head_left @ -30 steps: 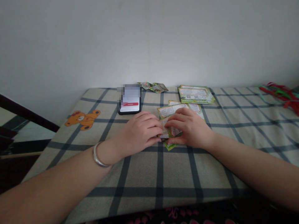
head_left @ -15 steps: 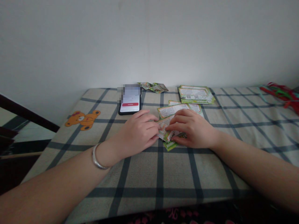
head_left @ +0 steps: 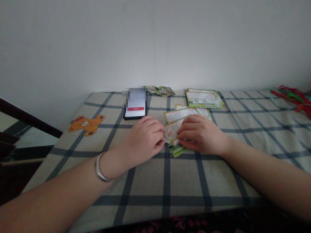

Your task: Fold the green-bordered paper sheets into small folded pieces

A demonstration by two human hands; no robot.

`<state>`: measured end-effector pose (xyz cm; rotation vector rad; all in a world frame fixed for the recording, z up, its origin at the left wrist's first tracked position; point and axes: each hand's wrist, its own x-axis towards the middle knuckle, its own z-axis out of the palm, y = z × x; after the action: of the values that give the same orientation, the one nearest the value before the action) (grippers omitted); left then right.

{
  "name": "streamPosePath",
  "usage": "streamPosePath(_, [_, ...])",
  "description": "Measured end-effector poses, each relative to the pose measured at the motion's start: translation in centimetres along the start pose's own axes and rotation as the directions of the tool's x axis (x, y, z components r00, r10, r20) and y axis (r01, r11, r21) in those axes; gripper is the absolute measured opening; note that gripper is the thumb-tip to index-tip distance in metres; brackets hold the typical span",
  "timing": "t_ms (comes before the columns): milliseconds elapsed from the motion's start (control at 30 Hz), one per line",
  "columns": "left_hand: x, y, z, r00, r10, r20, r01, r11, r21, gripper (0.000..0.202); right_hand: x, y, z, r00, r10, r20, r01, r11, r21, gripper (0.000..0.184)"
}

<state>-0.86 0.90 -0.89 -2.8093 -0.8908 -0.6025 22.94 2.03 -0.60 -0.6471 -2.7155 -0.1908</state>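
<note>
Printed cards with green borders overlap on the checked cloth between my hands. The front card [head_left: 171, 133] has small print and an orange patch. My left hand [head_left: 147, 137], with a silver bangle at the wrist, is closed at its left edge, the thumb hidden under the fingers. Across from it, my right hand [head_left: 200, 133] is closed on the right side of the same card and covers part of it. A bright green card [head_left: 178, 151] sticks out underneath, and another card [head_left: 178, 115] lies just behind.
A phone [head_left: 135, 111] with a lit screen lies behind my left hand. Crumpled foil wrappers [head_left: 163, 91] sit by the wall. A stack of similar cards [head_left: 202, 98] is at the back right. Red and green stringy material [head_left: 295, 100] lies far right. A bear picture [head_left: 86, 124] marks the cloth's left.
My left hand has drawn its fingers in and shifted slightly down and left. The right fingers have pulled back and curled closer together, showing more of the front card.
</note>
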Motion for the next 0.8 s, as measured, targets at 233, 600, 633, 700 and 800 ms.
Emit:
streamPosePath(233, [-0.09,0.94,-0.17,0.989,-0.146,0.033,0.143,0.987,0.067,0.012,0.12,-0.12,0.4,0.992,0.125,-0.021,-0.121,0.982,0.143,0.021])
streamPosePath(600, [0.24,0.67,0.09,0.964,-0.253,0.085,0.252,0.967,0.019,0.019,0.71,-0.4,0.61,0.962,0.272,0.016,-0.271,0.947,0.174,0.013])
streamPosePath(633, [0.27,0.61,0.17,0.962,-0.259,0.092,0.258,0.966,0.018,0.02,0.65,-0.42,0.66,0.958,0.287,0.008,-0.283,0.941,0.187,0.01])
streamPosePath(700, [0.3,0.51,0.33,0.958,-0.269,0.104,0.27,0.963,0.008,0.021,0.51,-0.49,0.77,0.942,0.336,-0.018,-0.325,0.921,0.214,0.009])
streamPosePath(800, [0.29,0.44,0.47,0.951,-0.282,0.129,0.285,0.959,-0.006,0.02,0.34,-0.57,0.92,0.909,0.412,-0.061,-0.387,0.89,0.24,0.023])
